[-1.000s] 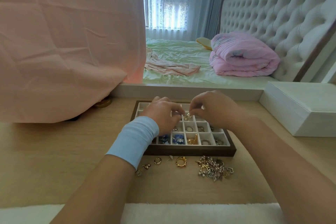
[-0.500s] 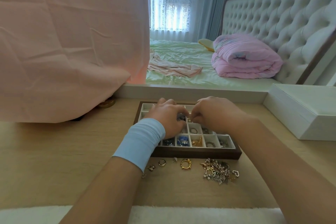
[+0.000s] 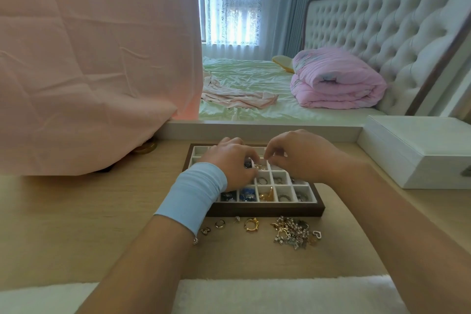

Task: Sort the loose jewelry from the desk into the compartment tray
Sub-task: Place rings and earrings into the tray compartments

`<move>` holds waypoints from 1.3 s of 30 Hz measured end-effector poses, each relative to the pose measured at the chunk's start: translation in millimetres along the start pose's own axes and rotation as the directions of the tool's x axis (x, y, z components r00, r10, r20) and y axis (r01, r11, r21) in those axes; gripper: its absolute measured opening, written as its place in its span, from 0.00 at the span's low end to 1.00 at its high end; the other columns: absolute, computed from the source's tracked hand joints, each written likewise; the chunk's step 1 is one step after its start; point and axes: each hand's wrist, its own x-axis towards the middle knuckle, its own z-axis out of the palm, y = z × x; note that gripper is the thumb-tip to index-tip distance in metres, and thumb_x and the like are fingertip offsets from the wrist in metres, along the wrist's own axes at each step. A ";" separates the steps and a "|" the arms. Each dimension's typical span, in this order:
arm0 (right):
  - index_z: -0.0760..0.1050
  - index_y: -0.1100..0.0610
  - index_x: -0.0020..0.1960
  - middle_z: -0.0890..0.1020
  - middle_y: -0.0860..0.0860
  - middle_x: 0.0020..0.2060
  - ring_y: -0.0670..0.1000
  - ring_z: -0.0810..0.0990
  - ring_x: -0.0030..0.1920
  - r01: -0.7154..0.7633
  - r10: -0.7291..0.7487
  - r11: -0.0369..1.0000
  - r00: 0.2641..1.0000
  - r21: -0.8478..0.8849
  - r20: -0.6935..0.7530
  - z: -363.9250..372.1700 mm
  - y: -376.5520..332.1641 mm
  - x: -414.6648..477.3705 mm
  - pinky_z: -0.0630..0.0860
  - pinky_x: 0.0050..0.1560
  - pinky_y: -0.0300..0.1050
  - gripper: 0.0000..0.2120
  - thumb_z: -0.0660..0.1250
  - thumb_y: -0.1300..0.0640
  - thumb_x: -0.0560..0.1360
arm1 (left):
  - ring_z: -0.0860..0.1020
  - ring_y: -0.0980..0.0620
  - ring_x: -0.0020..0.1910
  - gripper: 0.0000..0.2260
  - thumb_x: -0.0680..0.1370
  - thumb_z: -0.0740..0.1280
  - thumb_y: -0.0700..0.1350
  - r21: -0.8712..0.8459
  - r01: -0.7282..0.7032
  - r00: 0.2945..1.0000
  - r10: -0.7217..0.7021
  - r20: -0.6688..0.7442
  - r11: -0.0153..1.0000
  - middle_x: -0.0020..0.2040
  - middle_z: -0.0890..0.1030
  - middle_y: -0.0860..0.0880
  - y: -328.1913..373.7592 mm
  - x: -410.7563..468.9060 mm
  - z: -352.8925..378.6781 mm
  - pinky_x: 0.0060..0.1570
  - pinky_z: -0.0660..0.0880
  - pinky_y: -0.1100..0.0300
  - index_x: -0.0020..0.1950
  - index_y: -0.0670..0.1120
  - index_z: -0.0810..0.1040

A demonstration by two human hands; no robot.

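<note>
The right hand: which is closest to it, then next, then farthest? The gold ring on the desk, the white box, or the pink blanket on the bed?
From the right hand:
1. Gold ring, on the desk in front of the tray.
2. White box, off to the right.
3. Pink blanket, far back on the bed.

Daylight comes through a curtained window behind a bed with tufted headboard, folded pink quilt and green sheet.

A home bedroom: beyond the hands, a bed with green sheets, a folded pink quilt and a tufted headboard; farther back, a curtained window. Below the hands, a wooden desk.
</note>
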 end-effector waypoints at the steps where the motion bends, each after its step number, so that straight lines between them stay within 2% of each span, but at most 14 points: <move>1: 0.81 0.44 0.57 0.78 0.39 0.47 0.42 0.76 0.48 0.005 -0.005 1.000 1.000 0.021 -0.004 -4.7 -0.6 -8.0 0.77 0.54 0.44 0.09 0.64 0.49 0.82 | 0.71 0.52 0.59 0.11 0.77 0.65 0.56 -0.017 -0.020 1.000 0.020 -0.005 1.000 0.58 0.74 0.55 4.5 -1.1 -2.7 0.60 0.72 0.52 0.59 0.60 0.76; 4: 0.82 0.42 0.52 0.81 0.41 0.46 0.43 0.78 0.47 0.027 -0.031 0.996 0.999 0.080 0.038 -14.9 0.2 -34.8 0.79 0.54 0.47 0.05 0.67 0.47 0.79 | 0.76 0.56 0.48 0.04 0.77 0.66 0.54 -0.090 -0.072 0.997 0.073 0.008 0.993 0.50 0.78 0.58 21.4 -10.3 -12.1 0.50 0.77 0.57 0.52 0.59 0.77; 8: 0.82 0.40 0.43 0.83 0.41 0.42 0.42 0.79 0.43 0.026 -0.048 0.991 0.984 0.128 0.170 -21.8 2.7 -69.4 0.79 0.49 0.45 0.02 0.73 0.46 0.75 | 0.75 0.59 0.42 0.03 0.77 0.66 0.55 -0.065 -0.141 0.988 0.144 0.049 0.988 0.45 0.78 0.59 47.0 -31.4 -22.0 0.45 0.76 0.59 0.48 0.58 0.78; 12: 0.85 0.42 0.44 0.82 0.38 0.38 0.39 0.79 0.41 -0.025 -0.014 0.988 0.967 0.149 0.256 -19.0 0.7 -90.3 0.77 0.45 0.38 0.01 0.75 0.49 0.73 | 0.76 0.57 0.43 0.04 0.76 0.65 0.56 0.014 -0.200 0.977 0.199 0.083 0.980 0.44 0.79 0.59 64.8 -53.0 -12.9 0.47 0.78 0.56 0.46 0.59 0.78; 15: 0.86 0.43 0.46 0.82 0.38 0.38 0.40 0.80 0.41 -0.046 0.010 0.993 0.953 0.112 0.303 -16.0 -3.1 -94.3 0.80 0.47 0.43 0.04 0.77 0.49 0.71 | 0.74 0.58 0.44 0.05 0.75 0.65 0.53 0.025 -0.266 0.963 0.265 0.039 0.964 0.43 0.77 0.60 67.5 -66.8 3.7 0.46 0.76 0.60 0.47 0.57 0.79; 18: 0.86 0.44 0.46 0.83 0.40 0.41 0.42 0.81 0.44 -0.055 0.036 0.997 0.947 0.050 0.320 -14.9 -6.5 -95.9 0.82 0.48 0.45 0.07 0.79 0.46 0.69 | 0.71 0.59 0.50 0.06 0.76 0.66 0.54 0.050 -0.325 0.945 0.326 -0.014 0.944 0.45 0.73 0.61 64.2 -78.8 18.8 0.47 0.71 0.62 0.51 0.58 0.80; 23: 0.86 0.45 0.43 0.83 0.41 0.42 0.46 0.81 0.44 -0.058 0.064 0.998 0.946 -0.031 0.317 -5.7 -6.9 -94.5 0.83 0.46 0.45 0.07 0.79 0.44 0.68 | 0.70 0.57 0.52 0.09 0.77 0.66 0.56 0.049 -0.369 0.925 0.372 -0.076 0.928 0.51 0.78 0.58 54.8 -83.6 28.7 0.51 0.75 0.59 0.54 0.58 0.81; 26: 0.86 0.44 0.40 0.83 0.40 0.41 0.45 0.82 0.44 -0.074 0.056 0.996 0.940 0.039 0.336 -3.5 -2.3 -92.5 0.83 0.48 0.45 0.03 0.78 0.48 0.70 | 0.70 0.59 0.52 0.09 0.77 0.66 0.56 0.034 -0.370 0.923 0.372 -0.095 0.928 0.50 0.78 0.59 50.6 -83.7 31.3 0.52 0.75 0.60 0.55 0.58 0.81; 29: 0.86 0.47 0.42 0.84 0.42 0.39 0.42 0.81 0.39 -0.071 0.028 0.988 0.954 0.135 0.298 -7.3 4.7 -91.2 0.77 0.39 0.37 0.02 0.76 0.52 0.73 | 0.71 0.60 0.50 0.09 0.76 0.67 0.56 -0.012 -0.351 0.928 0.346 -0.137 0.936 0.48 0.78 0.60 48.7 -82.9 34.4 0.51 0.75 0.60 0.54 0.58 0.80; 31: 0.86 0.51 0.44 0.85 0.45 0.39 0.40 0.78 0.30 -0.079 0.004 0.965 0.958 0.250 0.288 -11.3 8.4 -91.1 0.74 0.34 0.35 0.02 0.74 0.55 0.76 | 0.73 0.60 0.48 0.09 0.75 0.69 0.54 -0.107 -0.329 0.936 0.309 -0.168 0.938 0.47 0.79 0.61 48.8 -82.7 35.9 0.50 0.76 0.59 0.54 0.58 0.79; 32: 0.86 0.53 0.45 0.86 0.48 0.38 0.41 0.76 0.27 -0.096 -0.002 0.943 0.956 0.318 0.294 -13.2 9.9 -91.0 0.74 0.33 0.37 0.03 0.73 0.56 0.77 | 0.74 0.60 0.47 0.09 0.75 0.70 0.52 -0.165 -0.319 0.940 0.290 -0.180 0.933 0.47 0.79 0.61 48.9 -82.8 36.3 0.50 0.77 0.59 0.55 0.58 0.79; 34: 0.85 0.55 0.45 0.85 0.50 0.36 0.47 0.74 0.27 -0.134 -0.005 0.893 0.952 0.430 0.305 -15.0 12.7 -91.1 0.73 0.34 0.42 0.05 0.71 0.57 0.78 | 0.76 0.59 0.45 0.10 0.75 0.71 0.48 -0.278 -0.295 0.950 0.249 -0.190 0.914 0.47 0.81 0.62 49.0 -83.3 35.5 0.50 0.78 0.61 0.55 0.58 0.79; 37: 0.84 0.58 0.45 0.85 0.50 0.36 0.47 0.73 0.27 -0.161 -0.013 0.826 0.953 0.541 0.304 -13.7 14.3 -91.6 0.68 0.29 0.38 0.07 0.70 0.58 0.79 | 0.79 0.60 0.43 0.11 0.74 0.73 0.43 -0.441 -0.249 0.966 0.185 -0.182 0.862 0.45 0.83 0.62 49.5 -84.5 32.7 0.49 0.78 0.65 0.53 0.55 0.80; 39: 0.84 0.56 0.41 0.84 0.49 0.34 0.47 0.72 0.27 -0.187 -0.019 0.771 0.949 0.609 0.316 -13.2 13.4 -92.5 0.64 0.27 0.39 0.10 0.69 0.58 0.80 | 0.80 0.59 0.42 0.11 0.73 0.74 0.42 -0.508 -0.225 0.971 0.148 -0.188 0.831 0.44 0.84 0.60 49.1 -84.3 32.2 0.48 0.78 0.66 0.53 0.53 0.81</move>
